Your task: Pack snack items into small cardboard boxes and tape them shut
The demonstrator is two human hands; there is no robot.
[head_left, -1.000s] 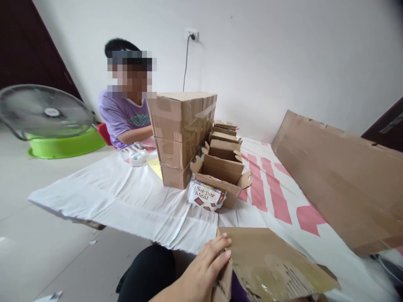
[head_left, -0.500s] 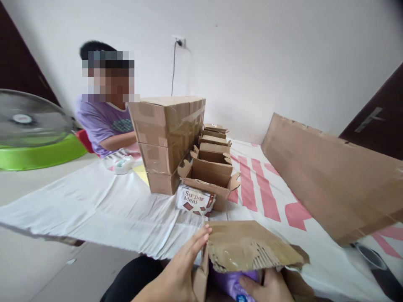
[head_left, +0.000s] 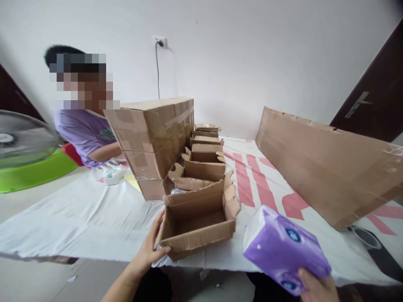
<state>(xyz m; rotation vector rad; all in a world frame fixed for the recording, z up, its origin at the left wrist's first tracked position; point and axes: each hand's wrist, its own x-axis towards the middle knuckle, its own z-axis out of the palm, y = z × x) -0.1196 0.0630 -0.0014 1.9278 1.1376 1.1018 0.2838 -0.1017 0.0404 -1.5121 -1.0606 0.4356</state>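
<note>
The left fingers [head_left: 162, 253] pinch the near left corner of an open box [head_left: 201, 243], thumb on the rim. The right fingers [head_left: 306, 276] clutch the low right end of a purple pack [head_left: 283, 247]. The pack is up and left of them, tilted, and apart from the box.

The box is by the near edge of the desk [head_left: 103, 226], just right of the left fingers. The pack's low end and the right fingers hang past that edge. There is good room left of the left fingers, on plain white cloth. Ahead of the right fingers, a wide strip of cloth with red marks runs up between the boxes and a big cardboard sheet [head_left: 327, 167].

There is one pack and one held box. Past the left fingers I count about four more open boxes [head_left: 204, 171] in a row, but the far ones overlap, so I may be off. Left of that row, a box stack [head_left: 138, 163] is three high.

Half a second ago the pack was inside the box, with the right fingers on it under the flap. Now it is out, and the box has moved up close to the row.
</note>
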